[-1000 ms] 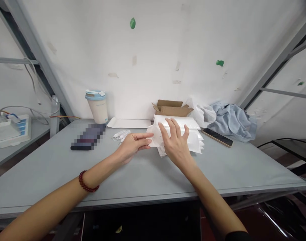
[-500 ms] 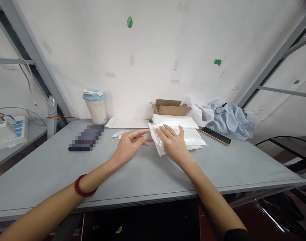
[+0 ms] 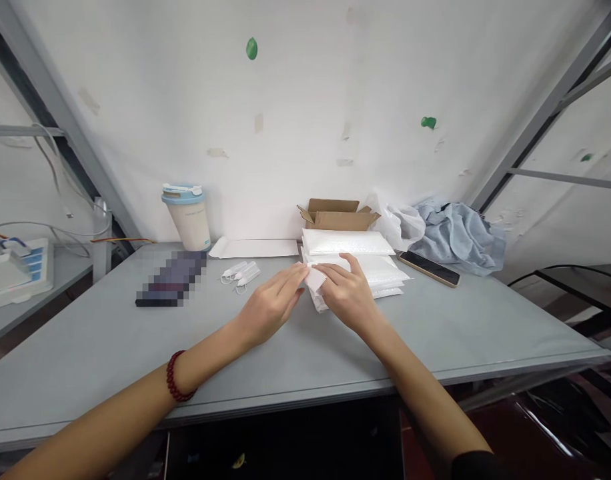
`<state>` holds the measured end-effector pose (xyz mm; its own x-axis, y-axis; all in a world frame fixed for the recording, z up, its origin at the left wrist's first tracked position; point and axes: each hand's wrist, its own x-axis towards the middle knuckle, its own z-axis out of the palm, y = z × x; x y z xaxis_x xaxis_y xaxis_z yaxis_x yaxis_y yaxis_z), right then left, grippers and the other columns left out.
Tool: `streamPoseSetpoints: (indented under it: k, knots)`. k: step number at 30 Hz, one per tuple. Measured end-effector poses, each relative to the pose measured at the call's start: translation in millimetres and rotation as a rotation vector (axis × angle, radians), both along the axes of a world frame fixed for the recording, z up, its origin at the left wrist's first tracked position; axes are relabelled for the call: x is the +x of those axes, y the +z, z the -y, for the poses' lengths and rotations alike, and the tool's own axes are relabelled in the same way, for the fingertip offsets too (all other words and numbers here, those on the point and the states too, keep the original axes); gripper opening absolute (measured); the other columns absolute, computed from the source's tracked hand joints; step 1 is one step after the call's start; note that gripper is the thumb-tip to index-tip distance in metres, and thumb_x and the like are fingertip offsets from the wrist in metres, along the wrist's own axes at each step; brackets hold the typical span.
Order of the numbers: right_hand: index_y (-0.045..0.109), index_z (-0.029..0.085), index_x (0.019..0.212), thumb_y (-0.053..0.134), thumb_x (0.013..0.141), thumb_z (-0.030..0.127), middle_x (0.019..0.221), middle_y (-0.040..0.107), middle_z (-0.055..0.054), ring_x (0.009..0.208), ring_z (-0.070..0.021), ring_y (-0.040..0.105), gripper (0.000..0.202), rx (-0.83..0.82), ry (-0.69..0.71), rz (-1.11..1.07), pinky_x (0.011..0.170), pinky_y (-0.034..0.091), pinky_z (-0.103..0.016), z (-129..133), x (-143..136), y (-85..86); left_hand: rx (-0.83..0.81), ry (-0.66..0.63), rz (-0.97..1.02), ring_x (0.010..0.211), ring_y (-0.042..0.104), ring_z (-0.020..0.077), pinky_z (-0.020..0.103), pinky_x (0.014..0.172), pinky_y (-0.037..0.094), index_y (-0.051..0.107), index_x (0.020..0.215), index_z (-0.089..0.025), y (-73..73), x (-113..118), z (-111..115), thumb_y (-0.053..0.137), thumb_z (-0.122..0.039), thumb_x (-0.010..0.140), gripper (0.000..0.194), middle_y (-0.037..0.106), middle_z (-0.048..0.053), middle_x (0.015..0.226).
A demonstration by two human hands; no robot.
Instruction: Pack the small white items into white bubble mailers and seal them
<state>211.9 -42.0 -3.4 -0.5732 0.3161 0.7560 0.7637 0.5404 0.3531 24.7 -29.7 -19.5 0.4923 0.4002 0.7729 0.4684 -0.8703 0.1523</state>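
A stack of white bubble mailers point(image 3: 380, 268) lies on the grey table in front of me. My left hand point(image 3: 273, 300) reaches in from the left, its fingers pressed together at the stack's left edge. There its fingertips meet those of my right hand point(image 3: 348, 293). Both hands are closed on a small white flap point(image 3: 315, 281) at the end of the top mailer. One finger of my right hand sticks up. The exact grip under the fingers is hidden.
White tags with string loops point(image 3: 241, 272) lie left of my hands, near a blurred dark object point(image 3: 173, 280). Behind stand a lidded cup point(image 3: 189, 223), a flat white strip point(image 3: 258, 249) and an open cardboard box point(image 3: 339, 219). A phone point(image 3: 429, 269) and bluish cloth point(image 3: 460, 237) are at right.
My left hand has moved right to the mailer's edge, and its fingers have closed. My right hand's fingers, earlier spread on the mailer, have drawn together at the flap.
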Motion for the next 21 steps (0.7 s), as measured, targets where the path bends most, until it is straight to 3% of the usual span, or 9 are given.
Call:
streamPoseSetpoints:
  k: [5,9,12,15,18,21]
  knots:
    - [0.055,0.02,0.07,0.043,0.089,0.008,0.078,0.069,0.001,0.076,-0.0114,0.063,0.026,0.055,0.01,-0.019,0.092,0.033,-0.035,6.0,-2.7,7.4,-0.041,0.099,-0.033,0.092,0.068,0.0213,0.033,0.083,0.054,0.066,0.106,-0.018,0.0,2.0,1.9,0.038,-0.023,0.094,0.031,0.073,0.01,0.098]
    - [0.059,0.021,0.082,0.046,0.092,0.018,0.078,0.068,0.0,0.079,-0.0139,0.062,0.016,0.103,-0.057,-0.088,0.091,0.032,-0.037,7.8,-4.5,11.2,-0.165,0.157,0.061,0.065,0.064,0.0181,0.029,0.063,0.05,0.07,0.094,-0.019,4.2,1.3,6.1,0.041,-0.031,0.091,0.032,0.072,0.007,0.074]
    - [0.061,0.023,0.096,0.045,0.092,0.015,0.089,0.069,-0.001,0.088,-0.0162,0.061,0.018,0.116,-0.117,-0.175,0.091,0.031,-0.038,6.8,-3.5,11.6,-0.368,0.169,0.172,0.059,0.058,0.0162,0.028,0.059,0.046,0.071,0.081,-0.021,14.0,1.7,9.7,0.048,-0.038,0.087,0.029,0.068,0.003,0.067]
    - [0.061,0.023,0.099,0.043,0.089,0.01,0.1,0.067,-0.005,0.098,-0.0192,0.056,0.024,0.173,-0.166,-0.3,0.088,0.033,-0.038,5.5,0.9,13.1,-0.679,0.094,0.308,0.057,0.056,0.0158,0.028,0.057,0.045,0.07,0.072,-0.019,28.7,5.7,7.3,0.056,-0.041,0.082,0.028,0.065,0.001,0.062]
    - [0.062,0.02,0.096,0.045,0.089,0.014,0.102,0.063,-0.01,0.095,-0.022,0.054,0.019,0.153,-0.217,-0.356,0.082,0.036,-0.037,2.8,7.7,16.2,-0.959,-0.027,0.454,0.061,0.059,0.0167,0.031,0.064,0.05,0.07,0.072,-0.016,44.7,15.1,-7.9,0.067,-0.039,0.073,0.023,0.067,0.002,0.064]
    - [0.062,0.016,0.097,0.044,0.091,0.019,0.1,0.061,-0.013,0.085,-0.0215,0.053,0.019,0.025,-0.296,-0.347,0.075,0.039,-0.035,-3.5,14.9,16.8,-1.083,-0.107,0.544,0.063,0.06,0.0158,0.031,0.066,0.052,0.069,0.07,-0.013,56.8,29.0,-34.9,0.074,-0.035,0.065,0.022,0.069,0.004,0.07]
